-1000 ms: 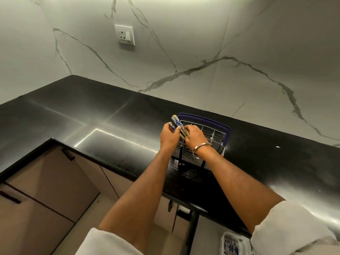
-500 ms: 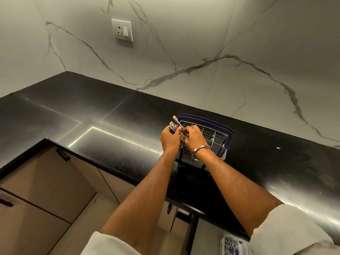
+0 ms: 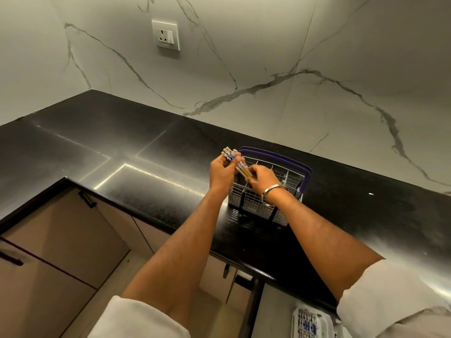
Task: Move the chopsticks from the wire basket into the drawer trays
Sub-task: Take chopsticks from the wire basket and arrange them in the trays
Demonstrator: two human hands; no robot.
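Head view: a grey wire basket with a purple handle stands on the black table, a little right of centre, near the front edge. Both hands meet at the basket's 10 o'clock corner. The left hand has its fingers curled round a bundle of chopsticks; their blue-and-white patterned ends stick up past the fingertips toward 12 o'clock. The right hand, just beside it at 3 o'clock, pinches a second small bundle of the same sticks, whose tops point toward 11 o'clock, nearly touching the left thumb. Their lower ends are hidden behind the fingers, so whether they still reach into the basket cannot be told. A metal bangle sits on the right wrist, over the basket's near rim. Both forearms come up from 6 o'clock, white sleeves rolled back. At 11 o'clock a socket is set in the marble wall. Below the table edge, at 8 o'clock, are beige cabinet doors. At 5 o'clock, a white tray holds blue-patterned pieces, partly cut off by the frame.
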